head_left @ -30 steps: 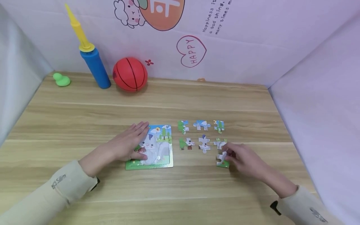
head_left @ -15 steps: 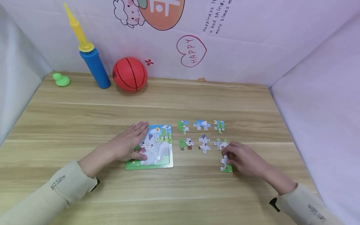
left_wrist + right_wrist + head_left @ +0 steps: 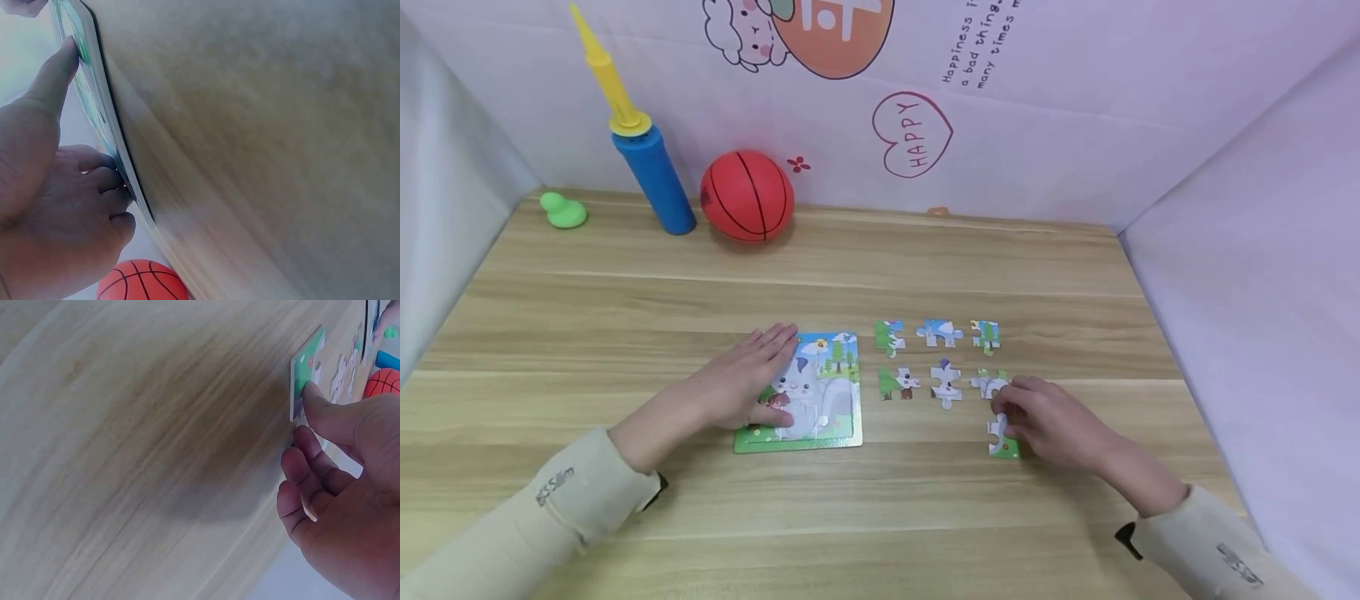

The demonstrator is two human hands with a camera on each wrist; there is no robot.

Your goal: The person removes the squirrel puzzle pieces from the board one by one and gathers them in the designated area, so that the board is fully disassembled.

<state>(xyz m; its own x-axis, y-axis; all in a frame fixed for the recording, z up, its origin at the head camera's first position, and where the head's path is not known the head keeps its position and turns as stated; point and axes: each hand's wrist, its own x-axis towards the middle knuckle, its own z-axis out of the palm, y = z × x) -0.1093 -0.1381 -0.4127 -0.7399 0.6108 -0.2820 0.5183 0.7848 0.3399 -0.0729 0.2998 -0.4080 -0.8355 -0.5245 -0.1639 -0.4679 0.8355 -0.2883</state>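
Note:
My left hand (image 3: 737,379) lies on the left part of a squirrel jigsaw board (image 3: 854,442), fingers stretched out, thumb over its lower picture. In the left wrist view the thumb (image 3: 56,75) rests on the board's face near the edge. Over on the right, my right hand (image 3: 1052,425) pinches a green and grey puzzle piece (image 3: 1004,448), which sits low at the table. Its thumb (image 3: 315,403) presses the piece's face in the right wrist view. Just above that piece lies a squirrel-tail piece (image 3: 983,383), its right edge close to the fingers.
Several loose pieces lie in two rows between the hands, among them a squirrel-face piece (image 3: 946,385) and a cloud piece (image 3: 938,333). Along the back wall stand a red toy basketball (image 3: 747,197), a blue and yellow hand pump (image 3: 658,183) and a green toy duck (image 3: 563,211).
The right hand has shifted its puzzle piece slightly right and toward the front, away from the tail piece, then stayed nearly still. My left hand has not moved.

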